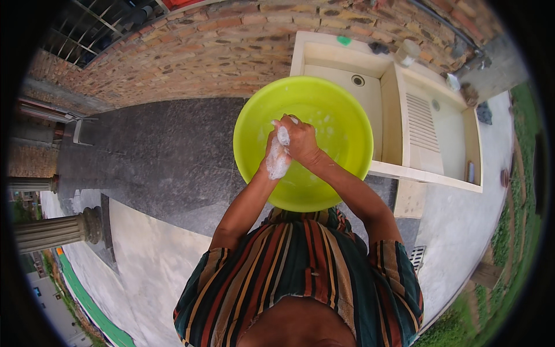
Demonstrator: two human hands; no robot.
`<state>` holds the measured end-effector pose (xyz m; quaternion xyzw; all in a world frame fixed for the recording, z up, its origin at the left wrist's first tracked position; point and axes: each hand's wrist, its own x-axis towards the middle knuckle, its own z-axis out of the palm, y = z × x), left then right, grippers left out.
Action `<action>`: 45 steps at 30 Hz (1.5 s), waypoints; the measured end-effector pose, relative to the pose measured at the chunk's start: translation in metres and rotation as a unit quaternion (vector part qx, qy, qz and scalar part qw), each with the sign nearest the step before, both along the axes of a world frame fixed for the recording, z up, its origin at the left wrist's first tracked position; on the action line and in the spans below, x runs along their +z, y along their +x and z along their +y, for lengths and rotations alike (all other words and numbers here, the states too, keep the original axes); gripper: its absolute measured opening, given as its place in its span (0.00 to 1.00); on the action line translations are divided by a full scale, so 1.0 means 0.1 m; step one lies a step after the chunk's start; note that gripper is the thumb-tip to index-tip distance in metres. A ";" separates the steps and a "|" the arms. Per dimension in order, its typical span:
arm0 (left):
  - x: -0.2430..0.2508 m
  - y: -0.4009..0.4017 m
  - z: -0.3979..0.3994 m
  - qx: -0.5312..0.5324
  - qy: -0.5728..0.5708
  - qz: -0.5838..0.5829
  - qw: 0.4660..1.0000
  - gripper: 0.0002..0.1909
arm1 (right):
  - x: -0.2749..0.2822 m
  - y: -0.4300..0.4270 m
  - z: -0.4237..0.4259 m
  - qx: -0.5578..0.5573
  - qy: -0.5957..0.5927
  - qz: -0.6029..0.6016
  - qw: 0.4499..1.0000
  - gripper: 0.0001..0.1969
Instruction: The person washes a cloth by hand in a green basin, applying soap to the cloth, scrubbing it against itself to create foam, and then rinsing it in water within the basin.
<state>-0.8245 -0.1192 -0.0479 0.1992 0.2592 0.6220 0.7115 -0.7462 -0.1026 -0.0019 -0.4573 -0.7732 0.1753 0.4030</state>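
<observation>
A round yellow-green plastic basin (342, 173) lies below my hands, with a little foam spotting its inside. My left hand (276, 152) is coated in white suds along the palm and wrist. Pressed against it near the fingers is my right hand (300, 136), its fingers curled, with suds between the two. Whether something small is held between the hands cannot be told, as foam and fingers hide it.
Right of the basin stands a cream two-part laundry sink (405, 117) with a ribbed washboard (421, 123). A brush (471, 171) lies at its right end and a jar (407, 53) on its back rim. A brick wall (208, 56) runs behind; a floor drain (417, 256) is at right.
</observation>
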 end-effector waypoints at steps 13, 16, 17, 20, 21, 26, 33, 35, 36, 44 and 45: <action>-0.10 -0.01 0.07 0.005 -0.025 -0.043 0.999 0.28 | 0.00 0.01 -0.15 0.096 0.266 0.010 0.959 0.06; -0.01 0.10 0.04 -0.011 0.152 -0.020 0.988 0.20 | -0.18 0.14 0.13 0.051 0.060 0.004 0.997 0.07; 0.15 0.00 -0.01 -0.076 0.064 0.132 0.986 0.27 | -0.26 0.24 0.29 0.014 -0.077 -0.044 0.996 0.09; 0.35 0.03 0.02 -0.009 -0.120 0.005 0.993 0.24 | -0.32 0.42 0.45 0.096 -0.183 0.142 0.968 0.09; 0.48 0.03 0.05 -0.010 -0.118 0.003 0.993 0.24 | -0.26 0.49 0.44 0.148 -0.219 0.219 0.939 0.10; 0.35 -0.34 0.08 -0.035 0.008 0.190 0.981 0.09 | -0.01 0.85 0.38 0.216 -0.303 0.125 0.920 0.10; 0.23 -0.18 0.14 0.039 0.011 0.199 0.979 0.10 | -0.14 0.65 0.61 0.201 -0.272 0.523 0.783 0.08; 0.22 -0.07 0.15 0.077 -0.042 0.056 0.995 0.11 | 0.12 0.42 0.40 0.211 -0.220 0.398 0.865 0.07; 0.23 -0.01 0.13 0.063 -0.005 -0.010 0.998 0.11 | 0.31 0.25 0.21 0.132 -0.173 0.235 0.947 0.07; 0.38 0.24 0.03 0.018 -0.086 0.039 0.995 0.19 | -0.29 0.20 0.47 -0.001 0.012 0.026 1.000 0.10; 0.37 0.22 0.04 0.022 -0.085 0.037 0.995 0.19 | -0.23 0.21 0.50 -0.003 0.023 0.015 1.000 0.10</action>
